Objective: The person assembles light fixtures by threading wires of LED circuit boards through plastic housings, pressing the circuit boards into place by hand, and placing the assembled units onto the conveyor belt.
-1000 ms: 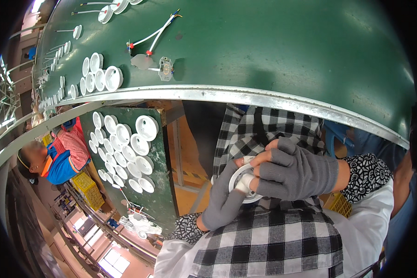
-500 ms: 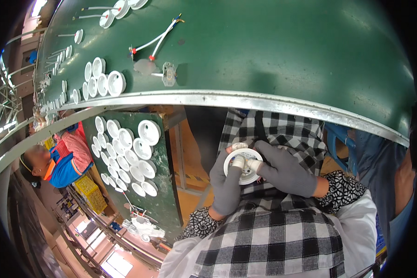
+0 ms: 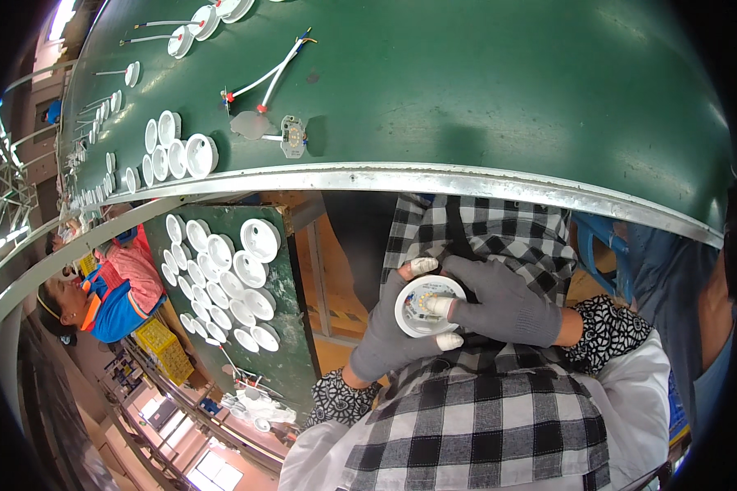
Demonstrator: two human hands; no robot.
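Over my lap I hold a round white cup-shaped housing (image 3: 418, 328), its open side facing up. A small circuit board (image 3: 420, 302) lies inside it. My left hand (image 3: 385, 331), in a grey glove with covered fingertips, is wrapped round the left and near side, its thumb along the near rim. My right hand (image 3: 504, 301), gloved the same way, grips the right side and presses its thumb down on the board. The right hand's other fingers are hidden behind the housing.
The green workbench (image 3: 467, 74) with a metal edge (image 3: 467, 177) lies ahead. On it are a loose circuit board (image 3: 293, 137), white cables (image 3: 280, 72) and white cups (image 3: 200, 155). More cups (image 3: 260, 240) stand on a side table at left. A person (image 3: 115, 299) works beyond it.
My left thumb has come out of the housing and down to its near rim. My right thumb stays inside on the board. The view has shifted slightly.
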